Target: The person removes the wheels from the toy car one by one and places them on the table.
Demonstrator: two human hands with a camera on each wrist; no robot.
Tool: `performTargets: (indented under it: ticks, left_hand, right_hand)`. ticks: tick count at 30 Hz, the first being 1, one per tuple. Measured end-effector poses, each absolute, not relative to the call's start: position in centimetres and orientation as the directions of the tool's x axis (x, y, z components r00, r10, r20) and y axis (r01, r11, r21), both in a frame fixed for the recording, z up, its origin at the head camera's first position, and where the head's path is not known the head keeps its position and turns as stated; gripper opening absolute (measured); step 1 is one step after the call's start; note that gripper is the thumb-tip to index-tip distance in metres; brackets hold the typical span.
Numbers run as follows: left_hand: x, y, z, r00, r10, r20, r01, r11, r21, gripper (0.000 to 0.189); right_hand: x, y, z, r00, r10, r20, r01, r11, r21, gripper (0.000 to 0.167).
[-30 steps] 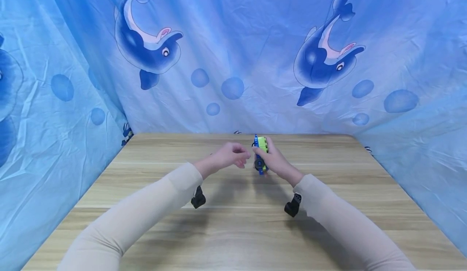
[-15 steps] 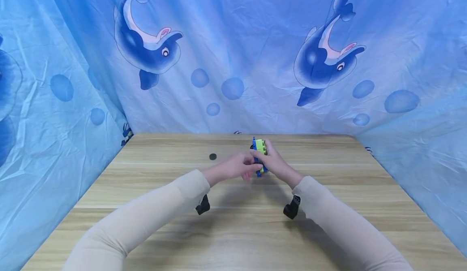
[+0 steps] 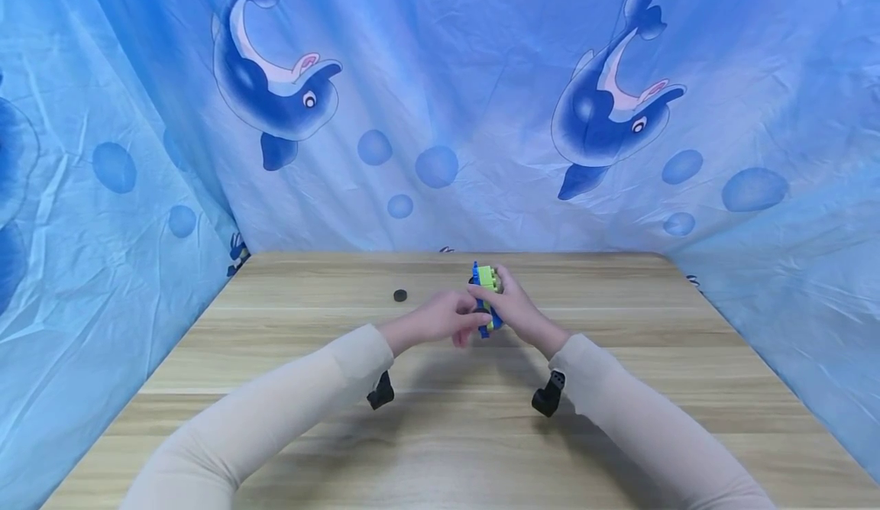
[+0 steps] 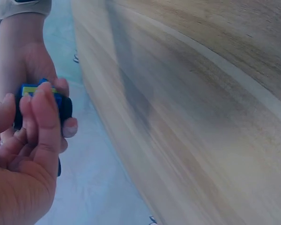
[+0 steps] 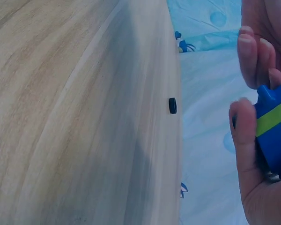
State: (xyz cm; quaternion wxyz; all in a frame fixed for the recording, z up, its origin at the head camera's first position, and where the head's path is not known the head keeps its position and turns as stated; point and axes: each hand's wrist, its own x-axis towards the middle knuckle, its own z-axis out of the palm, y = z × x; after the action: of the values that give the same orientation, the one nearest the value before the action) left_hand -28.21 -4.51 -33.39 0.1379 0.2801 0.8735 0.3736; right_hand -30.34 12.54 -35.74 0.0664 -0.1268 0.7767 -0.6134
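A toy car [image 3: 487, 275] built of blue and lime-green bricks, with black wheels, is held above the table by my right hand [image 3: 521, 313]. My thumb lies along one side of it, and the other fingers wrap the far side. From the left, my left hand [image 3: 440, 319] reaches the car's nearer end. Its thumb and fingers pinch a black wheel [image 4: 17, 115] there, as the left wrist view shows. In the right wrist view the car's blue body with a green stripe [image 5: 274, 117] shows beside my right thumb.
A loose black wheel [image 3: 400, 295] lies on the wooden table [image 3: 440, 449], left of the hands and towards the far edge. Blue curtains [image 3: 481, 113] with dolphin prints hang behind the table and at both sides. A black wrist camera [image 3: 548, 394] hangs below the right sleeve.
My left hand has moved right and nearer to me, from beside the toy car onto its wheel, uncovering the loose wheel on the table. The car has shifted slightly towards me.
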Motion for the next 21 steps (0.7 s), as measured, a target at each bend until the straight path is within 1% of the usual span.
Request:
performTargets:
  ticks: [4,7,13,21]
  left_hand:
    - [-28.1,-4.6,-33.6,-0.813,0.582,0.021,0.423,0.566,0.708,0.036]
    - [-27.8,-4.5,-33.8,-0.835,0.547,0.049,0.426,0.589,0.686,0.037]
    - [-27.3,-4.0,-34.0,-0.879,0.47,0.086,0.403,0.633,0.661,0.039]
    - [-26.9,-3.7,-34.5,-0.899,0.427,0.102,0.38,0.64,0.668,0.043]
  right_hand:
    - [-30.4,12.4,-35.9,-0.953,-0.299,0.052,-0.114,0.194,-0.974,0.05]
    - [-30.4,12.2,-35.9,-0.952,-0.303,0.049,-0.113,0.196,-0.974,0.048]
    - [-30.3,12.2,-35.9,-0.953,-0.298,0.043,-0.111,0.216,-0.97,0.051]
    - [-30.2,12.3,-36.3,-0.954,-0.298,0.023,-0.096,0.231,-0.968,0.056]
